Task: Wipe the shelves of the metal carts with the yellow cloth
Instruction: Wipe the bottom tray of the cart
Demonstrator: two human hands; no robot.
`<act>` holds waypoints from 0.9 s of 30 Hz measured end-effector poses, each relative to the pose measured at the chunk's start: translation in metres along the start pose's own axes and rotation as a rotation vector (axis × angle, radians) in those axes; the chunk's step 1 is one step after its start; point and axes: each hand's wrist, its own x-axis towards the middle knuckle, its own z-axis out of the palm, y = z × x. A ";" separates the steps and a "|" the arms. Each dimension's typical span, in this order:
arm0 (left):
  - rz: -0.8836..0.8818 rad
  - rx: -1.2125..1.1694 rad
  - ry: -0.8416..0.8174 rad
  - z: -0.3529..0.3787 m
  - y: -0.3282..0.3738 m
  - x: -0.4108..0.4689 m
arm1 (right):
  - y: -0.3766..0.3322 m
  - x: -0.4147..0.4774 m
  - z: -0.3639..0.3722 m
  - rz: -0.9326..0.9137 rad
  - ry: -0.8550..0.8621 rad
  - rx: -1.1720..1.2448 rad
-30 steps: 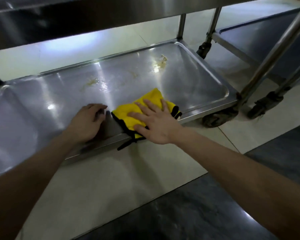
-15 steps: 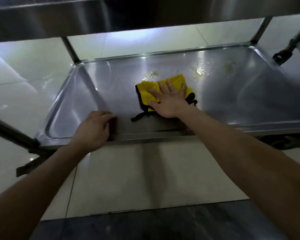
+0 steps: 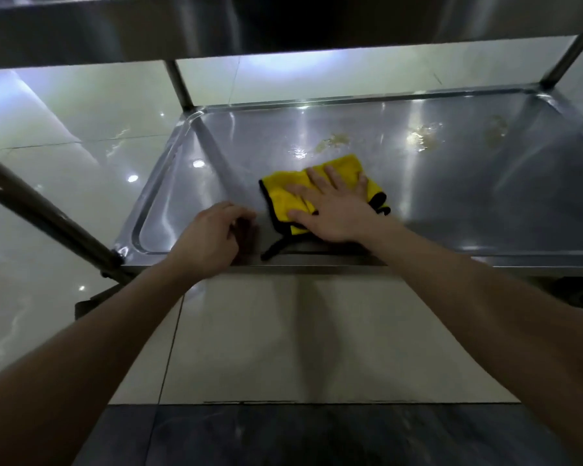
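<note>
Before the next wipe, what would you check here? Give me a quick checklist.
1. Right hand flat on cloth: ok.
2. Cloth lying on the shelf: ok.
3. Left hand resting on near rim: ok; firm grip, cannot tell.
4. Stains cleaned: not ok, three patches show beyond the cloth.
5. Path from cloth to stains free: ok.
6. Cloth clean underneath: cannot tell.

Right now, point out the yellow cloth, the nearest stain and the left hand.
yellow cloth (image 3: 280, 200), head view, uncovered left part
nearest stain (image 3: 331, 142), head view, its middle
left hand (image 3: 209, 237), head view, its back
</note>
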 end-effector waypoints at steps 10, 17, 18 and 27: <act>-0.198 0.032 0.164 -0.033 -0.061 -0.050 | -0.078 0.008 0.020 -0.281 -0.009 -0.014; -0.128 -0.017 0.277 -0.060 -0.070 -0.079 | -0.097 -0.006 0.018 -0.426 -0.100 -0.043; -0.135 -0.021 0.294 -0.061 -0.071 -0.084 | -0.103 0.008 0.016 -0.406 -0.130 -0.047; -0.393 -0.120 0.401 -0.059 -0.101 -0.130 | -0.198 0.126 0.019 -0.192 -0.116 -0.059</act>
